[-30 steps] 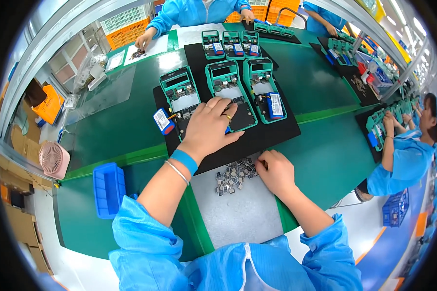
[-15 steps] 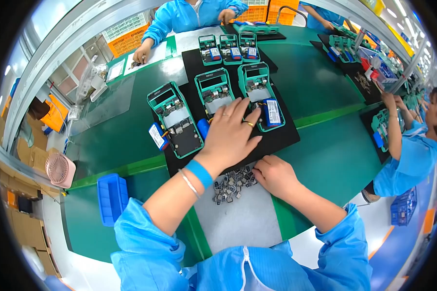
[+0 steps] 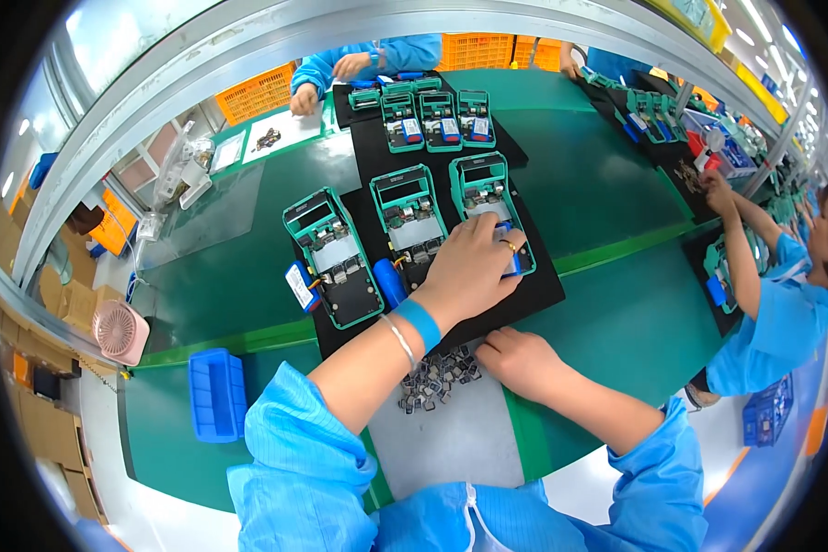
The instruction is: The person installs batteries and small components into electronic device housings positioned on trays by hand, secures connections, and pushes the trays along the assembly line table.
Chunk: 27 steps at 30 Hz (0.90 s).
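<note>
My left hand [image 3: 467, 269], wearing a blue wristband and a ring, is closed over the blue battery pack [image 3: 516, 265] in the lower part of the right-hand green device housing [image 3: 479, 171]. Its fingers hide much of the pack. Two more open housings lie alongside: a middle one [image 3: 416, 229] and a left one [image 3: 323, 237]. A white-labelled blue battery [image 3: 300, 286] hangs out beside the left housing, and another blue battery [image 3: 389, 281] lies by the middle one. My right hand [image 3: 524, 364] rests with curled fingers beside a pile of small metal parts [image 3: 439, 379]; its fingertips' contents are hidden.
A black mat [image 3: 535, 293] lies under the housings, with several similar units [image 3: 440, 126] farther back. A blue bin [image 3: 217, 396] and a pink fan [image 3: 120, 331] stand at left. Across the table is a co-worker's hand [image 3: 304, 99]; another person [image 3: 771, 304] works at right.
My left hand has moved from spread fingers between the middle and right housings to a closed grip on the right one's battery. The view has tilted; my right hand stays by the pile.
</note>
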Motion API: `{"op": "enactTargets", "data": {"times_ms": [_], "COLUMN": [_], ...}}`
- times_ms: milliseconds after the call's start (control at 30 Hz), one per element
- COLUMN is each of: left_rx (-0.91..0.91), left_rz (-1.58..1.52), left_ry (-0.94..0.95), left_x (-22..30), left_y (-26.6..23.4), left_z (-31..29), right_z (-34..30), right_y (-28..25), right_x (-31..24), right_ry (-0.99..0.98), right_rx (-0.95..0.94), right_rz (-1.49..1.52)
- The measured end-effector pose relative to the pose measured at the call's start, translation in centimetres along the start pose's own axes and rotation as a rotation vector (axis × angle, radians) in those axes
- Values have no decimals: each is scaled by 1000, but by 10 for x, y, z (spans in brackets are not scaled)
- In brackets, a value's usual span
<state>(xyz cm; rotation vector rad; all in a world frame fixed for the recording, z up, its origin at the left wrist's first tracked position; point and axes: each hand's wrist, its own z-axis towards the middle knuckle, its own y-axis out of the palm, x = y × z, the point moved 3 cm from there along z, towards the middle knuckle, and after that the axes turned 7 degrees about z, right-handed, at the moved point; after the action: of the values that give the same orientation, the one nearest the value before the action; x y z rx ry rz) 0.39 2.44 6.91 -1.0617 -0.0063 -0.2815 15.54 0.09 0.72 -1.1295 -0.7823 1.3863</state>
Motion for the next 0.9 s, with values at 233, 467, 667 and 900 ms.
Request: {"op": "enactTargets", "data": {"times_ms": [233,467,667,900], "left_rx": [78,-103,-47,-5], "left_rz": [185,305,289,178], "left_ry": [-10,-6,-62,-81], "left_x": [-6,4,5,2], "left_y": [-25,3,20,27], "left_z": [-24,-21,-20,-23], "right_z": [8,18,43,90], "right_y": [-6,-61,-129,-78], "right_x": [0,12,72,121], "right_ry": [-160,-87,8,-273], "right_rx": [-152,-108,219,282], "right_rz": [-113,71,120,-353]}}
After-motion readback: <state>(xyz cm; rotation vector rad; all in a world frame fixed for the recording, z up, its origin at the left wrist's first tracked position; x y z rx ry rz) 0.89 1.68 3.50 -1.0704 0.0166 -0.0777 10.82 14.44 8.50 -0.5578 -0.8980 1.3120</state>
